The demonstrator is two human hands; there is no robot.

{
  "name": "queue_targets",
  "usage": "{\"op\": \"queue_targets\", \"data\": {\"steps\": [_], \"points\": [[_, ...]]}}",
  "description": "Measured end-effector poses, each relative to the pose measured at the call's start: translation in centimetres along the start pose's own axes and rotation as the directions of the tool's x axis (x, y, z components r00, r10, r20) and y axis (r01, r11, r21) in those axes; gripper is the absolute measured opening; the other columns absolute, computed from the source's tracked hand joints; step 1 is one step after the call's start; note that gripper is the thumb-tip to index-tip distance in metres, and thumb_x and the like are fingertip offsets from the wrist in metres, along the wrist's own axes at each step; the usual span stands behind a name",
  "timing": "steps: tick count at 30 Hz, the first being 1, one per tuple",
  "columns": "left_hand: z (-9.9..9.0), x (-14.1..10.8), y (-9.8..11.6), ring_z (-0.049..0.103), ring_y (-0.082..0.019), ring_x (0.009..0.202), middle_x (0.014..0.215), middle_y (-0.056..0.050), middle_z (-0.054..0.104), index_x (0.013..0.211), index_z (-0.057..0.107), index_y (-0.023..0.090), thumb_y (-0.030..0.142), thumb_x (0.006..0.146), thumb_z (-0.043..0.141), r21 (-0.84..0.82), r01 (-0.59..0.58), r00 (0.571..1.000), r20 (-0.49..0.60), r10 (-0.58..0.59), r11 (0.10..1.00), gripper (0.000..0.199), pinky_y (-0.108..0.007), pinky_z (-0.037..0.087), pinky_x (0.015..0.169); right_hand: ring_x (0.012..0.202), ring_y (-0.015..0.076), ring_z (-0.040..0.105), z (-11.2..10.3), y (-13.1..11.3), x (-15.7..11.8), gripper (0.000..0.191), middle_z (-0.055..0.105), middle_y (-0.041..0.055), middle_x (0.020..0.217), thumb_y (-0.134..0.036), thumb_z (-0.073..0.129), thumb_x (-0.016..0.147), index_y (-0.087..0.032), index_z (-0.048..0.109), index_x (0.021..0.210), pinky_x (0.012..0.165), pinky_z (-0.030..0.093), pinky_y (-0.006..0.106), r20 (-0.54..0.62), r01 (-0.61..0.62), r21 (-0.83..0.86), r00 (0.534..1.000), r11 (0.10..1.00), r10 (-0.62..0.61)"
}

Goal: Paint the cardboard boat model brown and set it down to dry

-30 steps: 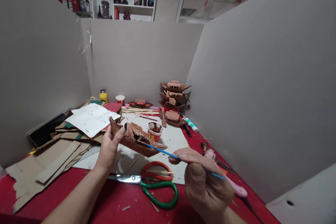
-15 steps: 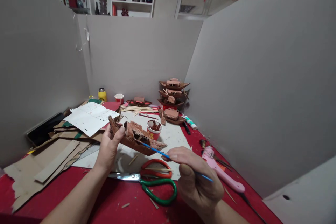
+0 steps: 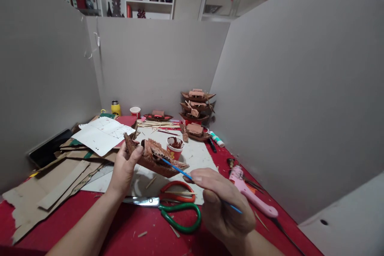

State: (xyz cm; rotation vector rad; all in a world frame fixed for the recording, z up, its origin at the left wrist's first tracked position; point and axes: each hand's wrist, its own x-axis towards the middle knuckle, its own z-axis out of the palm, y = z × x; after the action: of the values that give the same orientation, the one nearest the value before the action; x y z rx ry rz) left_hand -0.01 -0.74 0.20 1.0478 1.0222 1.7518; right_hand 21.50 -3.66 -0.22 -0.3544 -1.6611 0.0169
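Note:
My left hand [image 3: 127, 164] grips a brown model boat [image 3: 156, 164] by its left end, thumb on the near side, and holds it tilted above the table. The boat has a ridged, corrugated cover over its middle. In my right hand [image 3: 223, 200] is a thin blue paintbrush [image 3: 177, 169], pinched between thumb and fingers. Its tip touches the boat near the cover's opening; the bristles are hard to make out. Just behind the boat stands a paper cup [image 3: 175, 153] smeared inside with dark brown paint. Scissors [image 3: 168, 204] with one red and one green handle lie below the boat.
Brown model boats [image 3: 196, 106] are stacked at the back, with another boat [image 3: 195, 131] in front. Cardboard pieces [image 3: 60, 184] and a white drawn sheet [image 3: 103, 132] lie left. A pink glue gun [image 3: 255, 196] rests right. Grey partitions [image 3: 162, 60] enclose the red table.
The brush tip has shifted slightly along the boat's cover opening. Both hands keep their hold, and the whole view has moved a little.

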Motion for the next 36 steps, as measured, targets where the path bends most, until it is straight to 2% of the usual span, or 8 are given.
{"op": "queue_targets", "data": {"steps": [3,7,11,15,21,25,32,36], "points": [[0.0,0.0,-0.1,0.065,-0.027,0.107,0.106,-0.007,0.074,0.114,0.065,0.018,0.053,0.068,0.079,0.026,-0.024,1.0,-0.006,0.024,0.999,0.059,-0.036,0.045,0.097,0.081,0.0241,0.074,0.0,-0.1,0.4,0.03,0.075,0.0104,0.087,-0.012,0.051,0.094,-0.019,0.064,0.12,0.066,0.063,0.04,0.065,0.086,0.03,0.994,0.996,-0.088],[-0.1,0.0,-0.3,0.064,-0.027,0.106,0.105,-0.007,0.073,0.112,0.065,0.018,0.053,0.069,0.079,0.04,-0.033,0.999,-0.017,0.034,0.999,0.057,-0.035,0.045,0.096,0.082,0.0228,0.072,-0.1,-0.1,0.7,0.03,0.073,0.0111,0.088,-0.009,0.05,0.094,-0.017,0.062,0.121,0.066,0.062,0.038,0.125,0.111,0.032,0.986,0.993,-0.114],[-0.1,0.0,-0.1,0.064,-0.028,0.109,0.11,-0.008,0.072,0.112,0.064,0.019,0.053,0.071,0.077,0.041,-0.045,0.999,-0.01,0.045,0.998,0.056,-0.036,0.044,0.098,0.077,0.0217,0.071,-0.2,-0.1,0.6,0.03,0.074,0.0098,0.086,-0.01,0.049,0.094,-0.018,0.062,0.12,0.064,0.062,0.038,0.116,0.119,0.022,0.986,0.993,-0.121],[0.0,-0.1,0.4,0.064,-0.028,0.107,0.108,-0.008,0.073,0.11,0.065,0.019,0.056,0.07,0.077,0.083,-0.039,0.998,-0.037,0.042,0.996,0.056,-0.036,0.044,0.096,0.075,0.0207,0.07,-0.2,-0.1,0.6,0.029,0.072,0.0094,0.085,-0.009,0.048,0.094,-0.018,0.062,0.119,0.063,0.061,0.037,0.132,0.12,0.055,0.983,0.991,-0.126],[0.1,-0.2,0.7,0.064,-0.027,0.106,0.109,-0.008,0.073,0.111,0.063,0.018,0.057,0.07,0.075,0.116,-0.06,0.998,-0.026,0.063,0.991,0.057,-0.036,0.045,0.095,0.077,0.021,0.07,0.0,-0.2,0.5,0.027,0.073,0.0082,0.083,-0.009,0.049,0.095,-0.018,0.064,0.116,0.065,0.06,0.037,0.075,0.089,0.055,0.993,0.995,-0.093],[-0.1,-0.1,0.2,0.063,-0.026,0.105,0.108,-0.008,0.071,0.112,0.062,0.017,0.056,0.07,0.076,0.127,-0.063,0.998,-0.015,0.066,0.99,0.059,-0.035,0.045,0.094,0.085,0.0224,0.071,0.0,-0.1,0.3,0.031,0.073,0.0104,0.089,-0.007,0.051,0.093,-0.014,0.064,0.12,0.072,0.061,0.038,0.046,0.117,0.076,0.992,0.99,-0.121],[-0.4,0.2,-0.5,0.062,-0.025,0.105,0.11,-0.008,0.069,0.116,0.06,0.017,0.051,0.074,0.075,0.146,-0.11,0.994,0.022,0.108,0.983,0.057,-0.035,0.046,0.093,0.09,0.0226,0.071,0.2,0.0,0.2,0.038,0.073,0.0114,0.095,-0.002,0.053,0.09,-0.014,0.062,0.124,0.074,0.061,0.039,0.102,0.094,0.095,0.989,0.991,-0.104],[-0.2,0.1,-0.3,0.063,-0.024,0.104,0.11,-0.007,0.07,0.115,0.06,0.018,0.053,0.073,0.075,0.149,-0.112,0.994,0.022,0.11,0.983,0.056,-0.035,0.045,0.094,0.087,0.0228,0.071,0.2,-0.1,0.4,0.033,0.073,0.0118,0.092,-0.003,0.051,0.091,-0.013,0.062,0.121,0.071,0.06,0.038,0.116,0.094,0.119,0.987,0.988,-0.108]]}}
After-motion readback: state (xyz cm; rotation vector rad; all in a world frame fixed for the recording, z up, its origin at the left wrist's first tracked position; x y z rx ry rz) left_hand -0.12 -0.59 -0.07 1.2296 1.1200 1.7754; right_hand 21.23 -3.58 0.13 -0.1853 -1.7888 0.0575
